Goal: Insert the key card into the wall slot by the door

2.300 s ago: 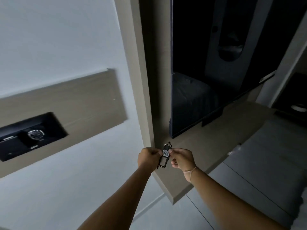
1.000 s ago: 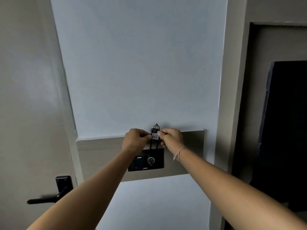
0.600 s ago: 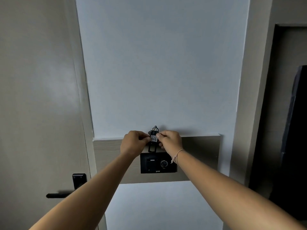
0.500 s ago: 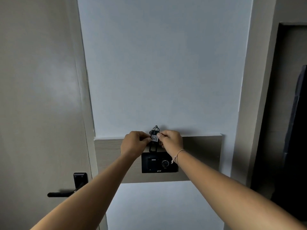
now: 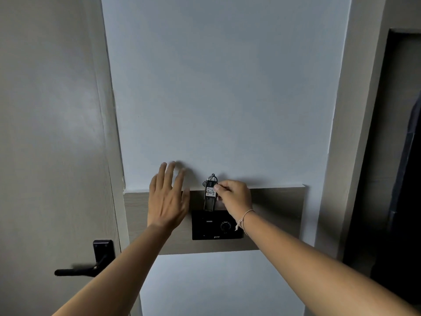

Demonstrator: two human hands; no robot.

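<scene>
While the right hand (image 5: 234,197) pinches the key card (image 5: 210,197) upright at the black wall slot (image 5: 216,225), frame centre, its lower end touching, left hand (image 5: 167,199) spread, released.

Key card (image 5: 209,198): dark, narrow, upright, white label with handwritten number on face (reads like 401), metal ring at top. Lower end meets top edge of wall slot (image 5: 217,225), depth inside unclear. Wall slot: black rectangular panel, round dial at right, set in wood-tone strip on wall beside door.
</scene>
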